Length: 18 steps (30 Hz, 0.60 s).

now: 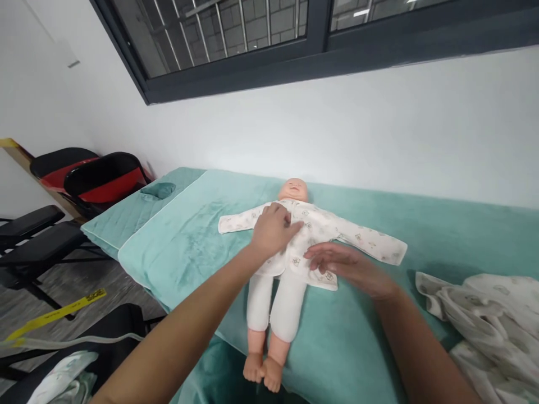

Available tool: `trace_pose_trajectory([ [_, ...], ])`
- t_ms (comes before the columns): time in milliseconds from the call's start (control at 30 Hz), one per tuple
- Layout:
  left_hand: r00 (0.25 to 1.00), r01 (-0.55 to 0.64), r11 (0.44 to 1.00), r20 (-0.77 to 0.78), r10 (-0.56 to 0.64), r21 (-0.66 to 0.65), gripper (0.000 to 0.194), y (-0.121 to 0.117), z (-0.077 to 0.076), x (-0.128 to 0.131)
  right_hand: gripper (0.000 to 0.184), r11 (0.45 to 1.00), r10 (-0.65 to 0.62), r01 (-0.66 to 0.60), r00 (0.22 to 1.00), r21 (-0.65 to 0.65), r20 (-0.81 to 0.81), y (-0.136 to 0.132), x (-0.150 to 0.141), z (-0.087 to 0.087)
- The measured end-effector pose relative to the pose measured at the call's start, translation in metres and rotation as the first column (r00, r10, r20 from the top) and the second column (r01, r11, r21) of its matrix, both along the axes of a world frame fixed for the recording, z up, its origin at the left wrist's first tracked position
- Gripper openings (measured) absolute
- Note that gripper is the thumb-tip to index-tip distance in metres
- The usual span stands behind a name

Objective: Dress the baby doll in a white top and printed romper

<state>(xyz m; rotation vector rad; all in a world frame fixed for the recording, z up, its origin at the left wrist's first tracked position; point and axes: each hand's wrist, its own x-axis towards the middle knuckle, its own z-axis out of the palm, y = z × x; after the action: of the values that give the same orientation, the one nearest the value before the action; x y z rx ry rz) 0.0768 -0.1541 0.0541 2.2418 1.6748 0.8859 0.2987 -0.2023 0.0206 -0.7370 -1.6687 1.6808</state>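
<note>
A baby doll lies on its back on a teal blanket, feet toward me. It wears a white printed long-sleeved top with sleeves spread out, and white leggings. My left hand rests on the doll's chest, fingers curled against the top. My right hand hovers flat over the top's lower hem by the doll's hip, fingers stretched out and slightly blurred.
A crumpled white printed cloth lies at the right on the blanket. Black and red folding chairs stand at the left beside the bed. A white wall and a dark window frame are behind. A yellow tape strip lies on the floor.
</note>
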Motion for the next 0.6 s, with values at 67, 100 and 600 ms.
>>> trace_pose_trajectory([
  [67, 1.0, 0.018, 1.0, -0.004, -0.018, 0.002, 0.026, -0.014, -0.006, 0.003, 0.031, 0.998, -0.058, 0.058, 0.997, 0.008, 0.056, 0.002, -0.001, -0.004],
  [100, 0.999, 0.032, 0.999, 0.012, -0.032, 0.01, 0.025, -0.019, -0.01, 0.003, 0.03, 0.998, -0.07, 0.07, 0.994, 0.003, 0.082, 0.003, -0.002, -0.006],
  [600, 0.794, -0.003, 0.995, 0.605, 0.06, -0.095, 0.029, -0.006, -0.048, -0.033, 0.02, 0.593, -0.805, 0.772, 0.564, 0.23, 0.184, -0.099, 0.013, -0.045],
])
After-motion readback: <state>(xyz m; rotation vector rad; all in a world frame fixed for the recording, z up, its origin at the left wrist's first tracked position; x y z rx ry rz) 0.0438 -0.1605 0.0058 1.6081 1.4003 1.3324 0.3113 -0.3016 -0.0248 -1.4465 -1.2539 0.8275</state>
